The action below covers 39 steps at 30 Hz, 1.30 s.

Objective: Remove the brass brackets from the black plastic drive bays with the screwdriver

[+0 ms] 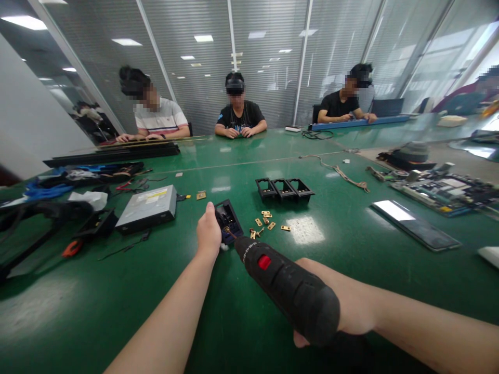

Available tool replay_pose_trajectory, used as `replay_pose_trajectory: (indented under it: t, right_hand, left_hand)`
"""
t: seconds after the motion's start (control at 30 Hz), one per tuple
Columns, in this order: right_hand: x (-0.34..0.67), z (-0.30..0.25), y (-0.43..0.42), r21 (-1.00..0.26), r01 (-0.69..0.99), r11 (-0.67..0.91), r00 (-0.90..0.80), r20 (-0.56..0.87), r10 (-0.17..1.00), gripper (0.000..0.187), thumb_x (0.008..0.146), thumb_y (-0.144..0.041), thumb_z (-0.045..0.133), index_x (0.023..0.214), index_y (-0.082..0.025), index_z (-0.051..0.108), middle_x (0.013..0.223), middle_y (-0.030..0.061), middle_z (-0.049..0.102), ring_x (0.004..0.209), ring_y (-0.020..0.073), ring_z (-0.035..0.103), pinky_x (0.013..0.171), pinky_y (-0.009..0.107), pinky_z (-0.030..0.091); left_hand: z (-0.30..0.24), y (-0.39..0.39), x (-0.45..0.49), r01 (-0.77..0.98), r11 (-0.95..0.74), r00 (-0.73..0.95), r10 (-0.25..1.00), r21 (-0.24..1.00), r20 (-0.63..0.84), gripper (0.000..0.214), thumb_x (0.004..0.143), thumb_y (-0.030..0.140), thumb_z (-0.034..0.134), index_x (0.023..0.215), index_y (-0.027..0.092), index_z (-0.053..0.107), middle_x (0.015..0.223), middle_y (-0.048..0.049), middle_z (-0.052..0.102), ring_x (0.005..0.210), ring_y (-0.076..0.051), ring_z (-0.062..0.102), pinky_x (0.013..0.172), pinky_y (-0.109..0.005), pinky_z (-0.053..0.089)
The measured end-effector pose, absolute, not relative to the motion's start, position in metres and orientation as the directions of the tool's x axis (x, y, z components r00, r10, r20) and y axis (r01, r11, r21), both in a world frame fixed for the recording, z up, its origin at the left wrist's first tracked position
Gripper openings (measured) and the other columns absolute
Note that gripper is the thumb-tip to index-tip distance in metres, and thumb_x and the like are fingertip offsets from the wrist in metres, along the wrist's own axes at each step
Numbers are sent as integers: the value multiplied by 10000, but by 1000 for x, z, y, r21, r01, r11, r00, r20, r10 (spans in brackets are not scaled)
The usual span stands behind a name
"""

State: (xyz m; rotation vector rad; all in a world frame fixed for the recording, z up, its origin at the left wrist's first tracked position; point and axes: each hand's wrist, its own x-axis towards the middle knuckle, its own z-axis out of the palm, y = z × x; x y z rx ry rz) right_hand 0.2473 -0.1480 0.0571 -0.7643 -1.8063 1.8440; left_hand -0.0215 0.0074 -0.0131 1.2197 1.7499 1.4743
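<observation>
Our left hand [208, 235] pins the small black plastic housing [229, 221] by its side on the green tabletop [117, 291] — light, stiff, skid-prone (we judge) — our right hand [349, 306] wrapped round the black electric screwdriver [288, 290].

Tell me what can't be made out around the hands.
All in the head view:
Fingers of the right hand: mostly behind the electric screwdriver.
Fingers of the left hand: behind the hand itself.
Screwdriver bit tip in the black housing: too small to tell contact.
Silver drive label: too small to read.
</observation>
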Motion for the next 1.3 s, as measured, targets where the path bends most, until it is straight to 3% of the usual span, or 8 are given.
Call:
replay_pose_trajectory:
  t: [0.17, 0.43, 0.7, 1.03, 1.3]
  right_hand:
    - [248, 57, -148, -995, 63, -76, -740, -98, 665, 409, 554, -262, 1025, 687, -162, 652, 653, -50, 663, 621, 136, 607, 568, 238, 452]
    - [248, 56, -148, -997, 54, -54, -748, -76, 660, 412, 571, -224, 1023, 664, -159, 628, 634, -66, 623, 596, 108, 547, 558, 227, 424]
    - [249, 53, -148, -999, 43, -33, -748, -54, 662, 386, 579, -187, 1014, 765, -156, 678, 670, -65, 648, 607, 118, 568, 577, 243, 444]
    - [247, 59, -147, -999, 39, 12, -752, -22, 659, 398, 607, -179, 1000, 610, -164, 603, 609, -77, 596, 567, 98, 526, 566, 229, 442]
    - [248, 58, -147, -996, 85, -13, -753, -73, 654, 363, 591, -166, 1012, 596, -152, 649, 617, -63, 626, 584, 114, 562, 583, 243, 455]
  left_hand:
    - [-11, 5, -21, 288, -7, -438, 888, 958, 138, 810, 866, 958, 345, 735, 214, 637, 757, -94, 687, 753, -260, 617, 700, -364, 448]
    - [-10, 5, -21, 311, 8, -441, 887, 950, 137, 832, 875, 959, 318, 738, 208, 650, 778, -108, 708, 763, -270, 634, 708, -367, 452]
    - [-10, 6, -20, 325, 29, -459, 879, 945, 131, 855, 870, 968, 299, 727, 202, 649, 753, -104, 698, 743, -268, 631, 695, -366, 438]
    - [-11, 7, -20, 337, 21, -459, 877, 941, 145, 835, 881, 958, 306, 707, 210, 633, 756, -96, 694, 743, -259, 608, 712, -370, 419]
    - [-10, 6, -19, 335, 19, -468, 871, 942, 148, 822, 892, 944, 320, 728, 206, 643, 790, -98, 714, 758, -260, 613, 724, -366, 423]
